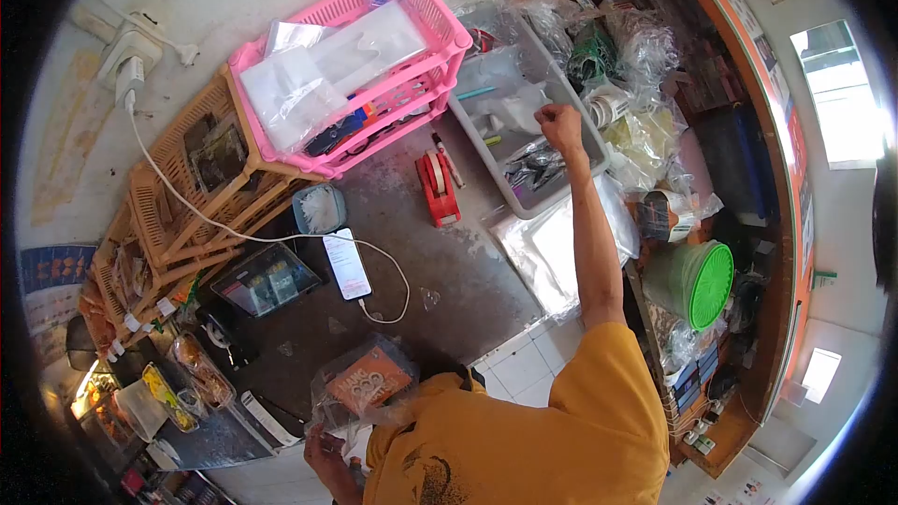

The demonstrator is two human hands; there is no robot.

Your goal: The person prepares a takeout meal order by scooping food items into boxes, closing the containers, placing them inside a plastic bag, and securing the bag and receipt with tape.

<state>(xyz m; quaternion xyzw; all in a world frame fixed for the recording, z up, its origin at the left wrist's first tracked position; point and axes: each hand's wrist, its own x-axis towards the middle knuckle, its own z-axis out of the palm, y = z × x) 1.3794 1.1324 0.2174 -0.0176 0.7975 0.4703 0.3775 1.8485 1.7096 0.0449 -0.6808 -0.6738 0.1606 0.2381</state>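
Observation:
My right hand (561, 128) is closed, its arm stretched over the grey plastic bin (571, 185). Whatever its fingers may hold is too small to make out. Below the hand, the bin holds white plastic wrapping (517, 110), a teal pen-like stick (475, 93) and a pile of dark and silvery small packets (535, 165). My left hand (325, 452) is low by my body, fingers closed at the edge of a clear plastic bag (327, 402). An orange printed packet (371, 379) shows inside that bag, near the counter edge.
On the dark counter (402, 271) are a red tape dispenser (437, 189), a charging phone (347, 265), a tablet (266, 279) and a blue tub (319, 209). A pink basket (449, 33) stands behind. Clear plastic sheets (538, 257) and a green-lidded bucket (711, 286) are rightward.

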